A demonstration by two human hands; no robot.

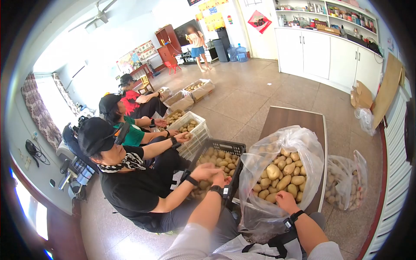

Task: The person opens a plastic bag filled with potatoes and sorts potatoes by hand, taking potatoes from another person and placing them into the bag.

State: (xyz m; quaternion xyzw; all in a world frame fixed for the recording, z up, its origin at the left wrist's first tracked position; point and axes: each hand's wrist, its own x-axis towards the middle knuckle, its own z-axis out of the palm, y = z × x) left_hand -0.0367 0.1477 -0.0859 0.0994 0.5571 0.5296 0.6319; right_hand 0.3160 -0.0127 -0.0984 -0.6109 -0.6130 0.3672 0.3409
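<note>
Seen from the head camera, the wearer's right hand [286, 201] reaches over the near edge of a clear plastic bag [313, 149], its fingertips at the potatoes [284, 181] heaped inside; whether the fingers are clamped on one is unclear. The bag sits over a low brown table [277, 121], its mouth spread wide around the pile. The left hand [222, 178] extends to a black plastic crate [239, 150] partly filled with more potatoes, right beside the blurred hands [207, 172] of a co-worker in a black cap [96, 135] and patterned scarf [131, 161]. The blur hides whether the left hand's fingers are together or around anything. Both of the wearer's wrists carry dark bands. Beyond the black crate, a white crate [193, 146] also holds potatoes, with people in green and red tops seated along the row. At right, a second plastic bag [346, 185] of potatoes rests on the tiled floor. A person [197, 45] stands in the background, well apart from the seated group.
</note>
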